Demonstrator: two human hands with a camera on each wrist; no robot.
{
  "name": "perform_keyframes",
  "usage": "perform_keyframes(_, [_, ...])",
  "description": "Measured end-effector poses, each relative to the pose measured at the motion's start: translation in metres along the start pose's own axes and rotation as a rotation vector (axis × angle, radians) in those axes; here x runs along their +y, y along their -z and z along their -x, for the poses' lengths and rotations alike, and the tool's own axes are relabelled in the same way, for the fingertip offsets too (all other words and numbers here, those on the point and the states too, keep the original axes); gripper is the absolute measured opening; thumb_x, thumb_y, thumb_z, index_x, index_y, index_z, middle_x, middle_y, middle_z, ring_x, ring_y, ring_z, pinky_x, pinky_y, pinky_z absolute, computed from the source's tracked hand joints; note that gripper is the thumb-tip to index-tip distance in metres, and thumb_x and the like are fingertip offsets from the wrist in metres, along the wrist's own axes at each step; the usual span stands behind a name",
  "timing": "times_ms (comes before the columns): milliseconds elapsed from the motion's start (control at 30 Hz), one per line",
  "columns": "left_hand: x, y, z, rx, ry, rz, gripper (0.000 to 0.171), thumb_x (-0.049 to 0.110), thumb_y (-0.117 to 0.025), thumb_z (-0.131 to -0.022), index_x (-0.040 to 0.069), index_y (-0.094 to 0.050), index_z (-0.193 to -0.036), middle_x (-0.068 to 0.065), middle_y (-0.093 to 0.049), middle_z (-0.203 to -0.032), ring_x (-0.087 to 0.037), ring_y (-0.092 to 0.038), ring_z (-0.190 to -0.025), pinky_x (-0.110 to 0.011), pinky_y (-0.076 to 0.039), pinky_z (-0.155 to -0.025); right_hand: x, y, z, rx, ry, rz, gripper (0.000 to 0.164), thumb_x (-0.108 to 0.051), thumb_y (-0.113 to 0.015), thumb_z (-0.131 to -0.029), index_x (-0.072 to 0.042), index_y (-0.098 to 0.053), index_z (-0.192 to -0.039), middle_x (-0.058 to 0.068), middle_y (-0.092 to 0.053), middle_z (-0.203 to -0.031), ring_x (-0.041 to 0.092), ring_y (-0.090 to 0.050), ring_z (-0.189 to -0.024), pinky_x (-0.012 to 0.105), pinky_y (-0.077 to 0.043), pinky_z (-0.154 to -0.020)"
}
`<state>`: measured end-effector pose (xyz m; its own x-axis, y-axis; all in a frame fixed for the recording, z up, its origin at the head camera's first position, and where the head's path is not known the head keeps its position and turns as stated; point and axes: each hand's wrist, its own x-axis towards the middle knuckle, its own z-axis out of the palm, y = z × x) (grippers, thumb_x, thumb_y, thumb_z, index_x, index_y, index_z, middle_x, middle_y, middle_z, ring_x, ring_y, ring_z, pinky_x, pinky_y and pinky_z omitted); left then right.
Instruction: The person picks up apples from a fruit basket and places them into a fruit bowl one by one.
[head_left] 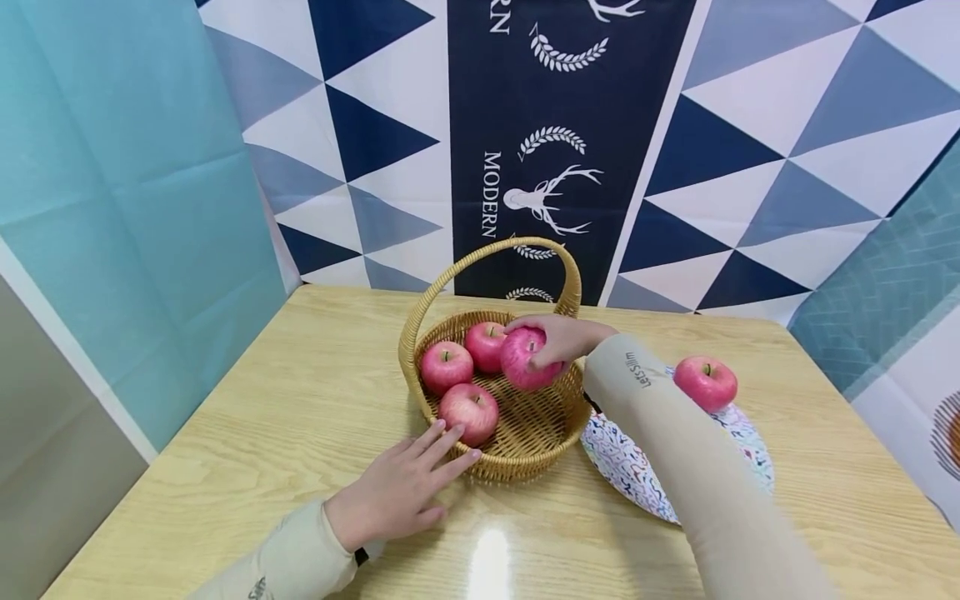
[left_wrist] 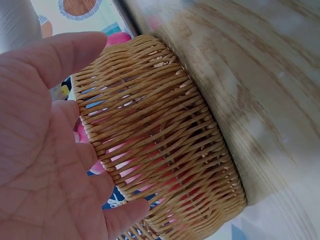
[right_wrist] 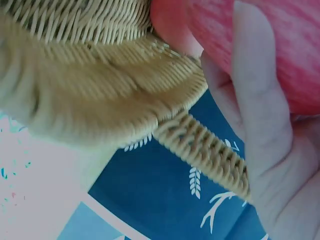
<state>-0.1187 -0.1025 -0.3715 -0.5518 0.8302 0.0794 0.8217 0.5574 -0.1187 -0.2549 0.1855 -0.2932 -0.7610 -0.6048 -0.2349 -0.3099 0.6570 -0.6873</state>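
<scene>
My right hand point(head_left: 566, 337) grips a pink-red apple point(head_left: 525, 367) over the right part of a wicker basket point(head_left: 525, 458) with a tall arched handle. In the right wrist view the thumb lies along this apple point(right_wrist: 305, 60). Three other apples sit in the basket: one at the left point(head_left: 447, 367), one at the back point(head_left: 486, 346) and one at the front point(head_left: 468, 412). My left hand point(head_left: 397, 487) rests with fingers extended at the basket's front left rim. The left wrist view shows its palm beside the woven wall point(left_wrist: 155, 125).
Right of the basket lies a white plate with coloured specks point(head_left: 626, 471), partly hidden under my right forearm. Another apple point(head_left: 705, 383) sits at its back edge. The wooden table point(head_left: 300, 375) meets a patterned cloth backdrop point(head_left: 390, 167) behind the basket.
</scene>
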Motion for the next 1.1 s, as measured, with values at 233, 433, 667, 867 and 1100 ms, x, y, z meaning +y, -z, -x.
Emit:
perform_keyframes(233, [0.000, 0.001, 0.001, -0.010, 0.012, 0.017, 0.067, 0.040, -0.066, -0.087, 0.017, -0.042, -0.146, -0.014, -0.036, -0.150, -0.032, -0.034, -0.137, -0.046, -0.043, -0.098, -0.001, 0.007, 0.009, 0.011, -0.047, -0.002, 0.072, -0.018, -0.067, -0.072, -0.004, -0.041, -0.138, 0.022, -0.045, -0.128, 0.037, -0.049, -0.108, 0.039, -0.055, -0.075])
perform_keyframes(433, [0.001, 0.001, 0.001, -0.007, 0.014, 0.013, 0.068, 0.040, -0.066, -0.087, 0.016, -0.042, -0.146, -0.015, -0.036, -0.150, -0.032, -0.035, -0.137, -0.046, -0.044, -0.097, 0.002, 0.010, 0.018, 0.029, -0.103, -0.005, 0.070, -0.018, -0.066, -0.074, -0.008, -0.041, -0.139, 0.021, -0.046, -0.125, 0.034, -0.052, -0.102, 0.035, -0.055, -0.066])
perform_keyframes(667, [0.005, -0.002, 0.000, -0.004, 0.010, 0.001, 0.070, 0.041, -0.066, -0.086, 0.017, -0.041, -0.147, -0.015, -0.036, -0.150, -0.034, -0.035, -0.136, -0.048, -0.043, -0.098, 0.015, 0.013, 0.035, 0.025, -0.142, -0.013, 0.073, -0.021, -0.069, -0.076, -0.006, -0.038, -0.140, 0.024, -0.043, -0.128, 0.036, -0.052, -0.105, 0.037, -0.056, -0.067])
perform_keyframes(867, [0.006, 0.000, 0.001, -0.010, 0.018, 0.015, 0.069, 0.041, -0.066, -0.086, 0.017, -0.041, -0.146, -0.015, -0.037, -0.150, -0.034, -0.034, -0.137, -0.049, -0.042, -0.098, 0.020, 0.018, 0.045, 0.051, -0.161, 0.021, 0.070, -0.022, -0.069, -0.075, -0.007, -0.041, -0.137, 0.024, -0.041, -0.128, 0.035, -0.055, -0.099, 0.036, -0.056, -0.062])
perform_keyframes(1100, [0.004, -0.001, 0.001, 0.009, 0.022, 0.013, 0.068, 0.040, -0.067, -0.085, 0.016, -0.043, -0.145, -0.015, -0.037, -0.149, -0.034, -0.034, -0.136, -0.050, -0.042, -0.098, 0.021, 0.022, 0.050, 0.064, -0.127, 0.010, 0.069, -0.022, -0.068, -0.076, -0.006, -0.041, -0.137, 0.023, -0.040, -0.129, 0.036, -0.053, -0.102, 0.037, -0.056, -0.065])
